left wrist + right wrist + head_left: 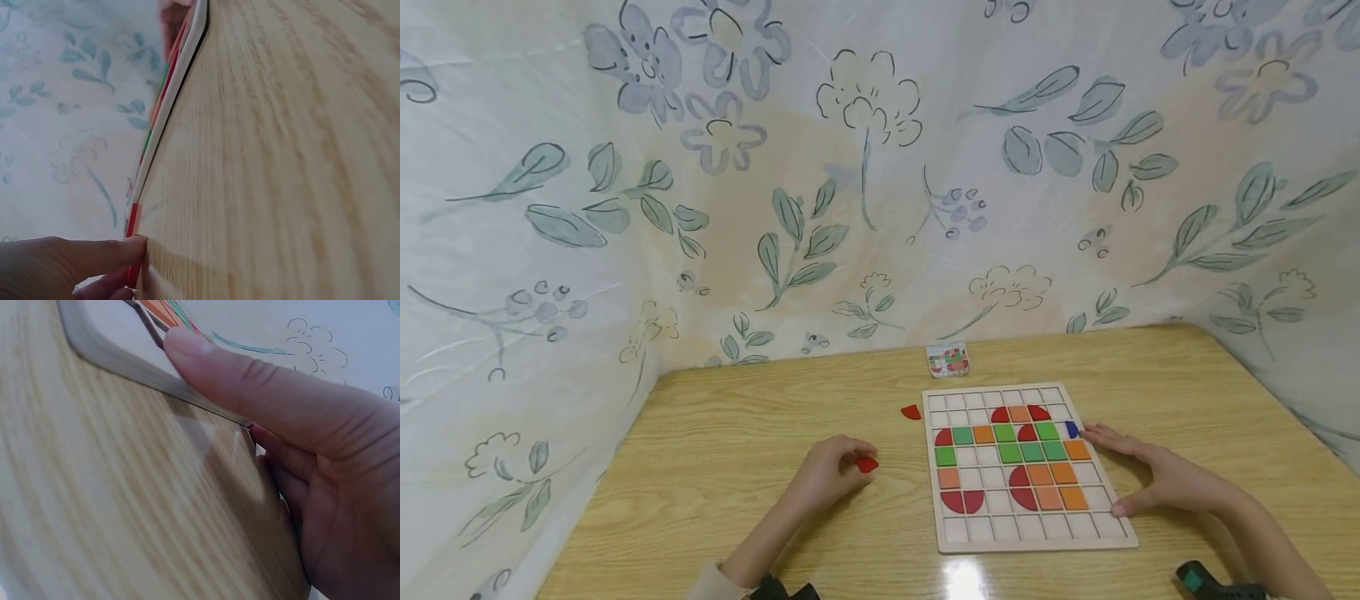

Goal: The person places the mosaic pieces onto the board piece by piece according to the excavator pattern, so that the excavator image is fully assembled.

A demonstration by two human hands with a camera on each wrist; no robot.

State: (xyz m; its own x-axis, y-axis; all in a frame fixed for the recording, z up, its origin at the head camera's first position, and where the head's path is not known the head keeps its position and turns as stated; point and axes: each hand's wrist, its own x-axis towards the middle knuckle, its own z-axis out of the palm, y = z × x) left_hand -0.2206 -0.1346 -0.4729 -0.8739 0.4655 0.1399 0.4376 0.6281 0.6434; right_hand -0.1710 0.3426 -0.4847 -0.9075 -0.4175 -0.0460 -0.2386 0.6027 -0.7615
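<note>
My left hand (pixel 831 472) pinches a red quarter-circle piece (pixel 867 464) between thumb and fingers, just above or on the table left of the board; the left wrist view shows this piece (pixel 133 277) edge-on. A wooden grid board (pixel 1037 529) holds red quarter-circles and orange, light orange and green squares. Along its right edge lies my right hand (pixel 1172 477), its fingers stretched out near a blue rounded piece (pixel 1071 429). The right thumb (pixel 219 375) rests on the board's rim near a corner. Another red quarter-circle (pixel 912 412) lies beside the board's upper left.
A small card with a coloured pattern (pixel 948 360) lies behind the board. The wood-grained table (pixel 737 417) extends on both sides. A floral cloth (pixel 880 192) hangs behind and at the sides.
</note>
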